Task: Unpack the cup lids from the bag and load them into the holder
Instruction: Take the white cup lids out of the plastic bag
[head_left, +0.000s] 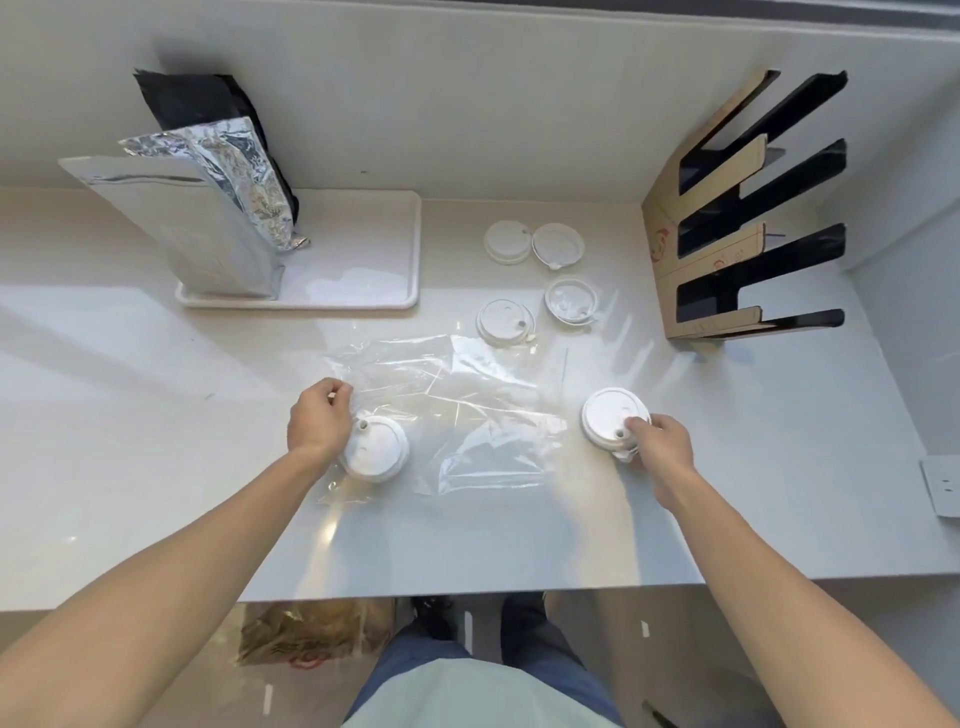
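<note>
A stack of white cup lids (614, 415) is gripped at its near right edge by the right hand (658, 447), fingers curled closed over the rim. The holder (727, 249) is located ahead and slightly to the right of that hand, well apart, its slots opening away from the wall; the right hand is judged the nearer. The right forearm is extended forward, wrist bent inward. A second stack (375, 449) is seen lying inside the clear bag (452, 415), flat on the surface (156, 441), just beside the left hand (321, 418), which is pinched shut on the bag film. Four loose lids (535, 283) are noted between bag and holder
</note>
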